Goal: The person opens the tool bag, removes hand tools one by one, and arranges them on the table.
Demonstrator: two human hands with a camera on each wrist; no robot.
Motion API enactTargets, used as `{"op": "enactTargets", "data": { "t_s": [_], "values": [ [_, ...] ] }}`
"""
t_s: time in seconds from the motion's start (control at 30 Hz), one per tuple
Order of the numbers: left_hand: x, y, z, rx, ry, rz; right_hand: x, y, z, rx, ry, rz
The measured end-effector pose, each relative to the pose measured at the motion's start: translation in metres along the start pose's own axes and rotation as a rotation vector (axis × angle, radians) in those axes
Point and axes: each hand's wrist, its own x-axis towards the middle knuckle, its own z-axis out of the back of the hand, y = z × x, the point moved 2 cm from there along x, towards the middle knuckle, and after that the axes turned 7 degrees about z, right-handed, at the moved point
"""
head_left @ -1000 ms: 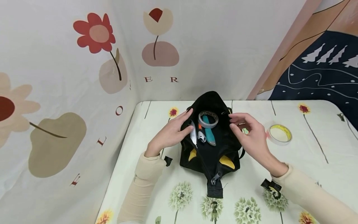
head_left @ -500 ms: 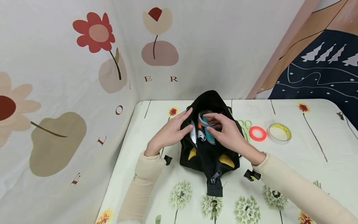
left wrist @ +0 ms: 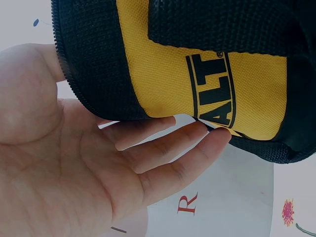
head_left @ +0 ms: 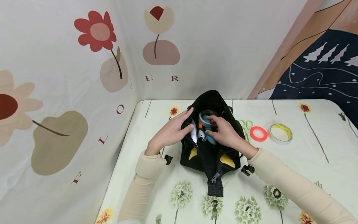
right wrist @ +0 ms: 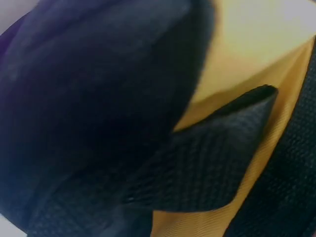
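Observation:
A black and yellow tool bag [head_left: 193,163] lies unzipped and gaping on the table. My left hand [head_left: 172,133] holds its left rim, thumb over the edge inside; in the left wrist view the fingers [left wrist: 168,148] run along the bag's yellow outer side. My right hand [head_left: 225,133] is inside the opening, fingertips and thumb bent at a grey tape roll [head_left: 201,121] and a teal-handled tool [head_left: 211,141] under it; I cannot tell whether it grips either. Beside them are an orange-marked tool [head_left: 202,135] and a slim silver-white one [head_left: 193,133]. Dark fabric fills the right wrist view.
Right of the bag lie green-handled scissors [head_left: 247,125], a red-orange tape ring [head_left: 252,133] and a clear tape roll with a yellow core [head_left: 290,132]. The bag's zip end [head_left: 215,189] points toward me. A printed cloth wall [head_left: 195,84] stands behind the table.
My right hand has left the bag's right rim and moved left and down into the opening, uncovering the scissors and red-orange ring. My left hand stays on the left rim.

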Motion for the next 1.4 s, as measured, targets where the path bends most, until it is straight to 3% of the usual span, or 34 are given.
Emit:
{"op": "enactTargets", "data": {
  "t_s": [0.63,1.1,1.4],
  "values": [
    [0.000,0.002,0.001,0.004,0.003,0.004,-0.002,-0.018,-0.008,-0.039,0.021,-0.048],
    [0.000,0.003,0.001,0.009,0.002,0.003,0.001,-0.025,-0.012,-0.035,-0.032,-0.012],
    [-0.001,0.001,0.002,0.002,0.015,0.003,0.007,-0.030,-0.015,0.001,-0.019,-0.012]
  ]
}}
